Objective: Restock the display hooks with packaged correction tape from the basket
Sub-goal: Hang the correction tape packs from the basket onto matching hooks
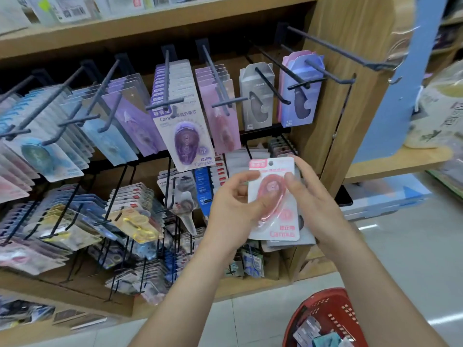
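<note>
I have both hands clamped on one pink correction tape package [271, 189], held upright in front of the display shelf [333, 136] near its right-hand upright. The left hand [233, 204] pinches the left edge with its thumb across the front. The right hand [318, 204] grips the right edge, its thumb on the blister. Just above, pink packs [224, 121] hang on a hook [216, 76] beside the purple packs [186, 141]. The red basket [323, 299] sits below, off the shelf's right corner, with loose packs [310, 331] inside.

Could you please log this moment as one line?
left hand, right hand: hold pink carded correction tape pack; dark metal hooks: pack unhung; red plastic basket: packs inside
</note>
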{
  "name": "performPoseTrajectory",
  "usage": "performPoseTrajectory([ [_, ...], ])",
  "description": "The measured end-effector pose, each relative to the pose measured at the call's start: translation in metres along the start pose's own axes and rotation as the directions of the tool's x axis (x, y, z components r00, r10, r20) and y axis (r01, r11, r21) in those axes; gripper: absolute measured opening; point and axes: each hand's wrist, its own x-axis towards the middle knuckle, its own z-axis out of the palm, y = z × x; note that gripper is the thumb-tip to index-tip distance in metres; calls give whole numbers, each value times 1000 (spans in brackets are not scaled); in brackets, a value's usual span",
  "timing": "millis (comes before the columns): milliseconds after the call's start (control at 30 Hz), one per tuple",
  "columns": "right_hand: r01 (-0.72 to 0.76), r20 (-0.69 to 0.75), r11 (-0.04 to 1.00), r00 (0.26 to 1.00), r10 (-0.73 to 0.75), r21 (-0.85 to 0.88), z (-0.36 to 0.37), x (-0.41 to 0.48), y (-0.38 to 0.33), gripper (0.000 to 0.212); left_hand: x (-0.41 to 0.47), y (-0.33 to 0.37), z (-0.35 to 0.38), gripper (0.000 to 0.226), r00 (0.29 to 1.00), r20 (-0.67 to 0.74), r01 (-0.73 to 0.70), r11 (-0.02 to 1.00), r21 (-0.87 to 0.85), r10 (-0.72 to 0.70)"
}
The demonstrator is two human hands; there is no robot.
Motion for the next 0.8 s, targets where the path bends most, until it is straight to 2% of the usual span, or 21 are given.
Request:
performPoseTrajectory([
  [67, -21, 35, 999, 999, 20, 37, -7, -3, 1, 60, -1, -3, -2, 27, 1000, -12, 0, 994, -109, -2],
  [167, -18, 12, 997, 1000, 18, 70, -11, -8, 7, 74, -1, -5, -5, 16, 999, -22, 38, 974, -224, -44],
  [233, -5, -23, 998, 1000, 7, 56, -12, -8, 11, 81, 0, -9, -12, 19, 998, -55, 18, 975, -223, -31],
  [300, 1, -59, 999, 998, 2, 42, -14, -8, 11, 87, -3, -11, -21, 20, 992, -120, -61, 992, -110, 48],
  [400, 51, -77, 998, 996, -50, 21, -18, -7, 7, 73, -9, -13, -30, 21, 970, -195, -130, 988, 81, 144],
  [500, 97, -64, 994, 994, -93, 56, -14, -8, 6, 60, -12, -13, -24, 24, 987, -120, -76, 973, 217, 104],
  [567, 112, -45, 987, 993, -107, 114, -8, -7, 7, 59, -12, -11, -13, 19, 999, -6, -51, 978, 202, 53],
  [633, 109, -26, 980, 994, -106, 169, -2, -6, 7, 50, -11, -7, -4, 22, 999, 31, 17, 997, 79, -19],
  [700, 113, -20, 979, 994, -111, 168, 1, -5, 6, 43, -5, -10, -1, 29, 999, -32, 9, 1000, 9, -8],
  [800, 165, -92, 981, 983, -156, 100, -5, 0, 1, 44, 2, -17, -7, 62, 979, -166, -100, 988, 119, 119],
])
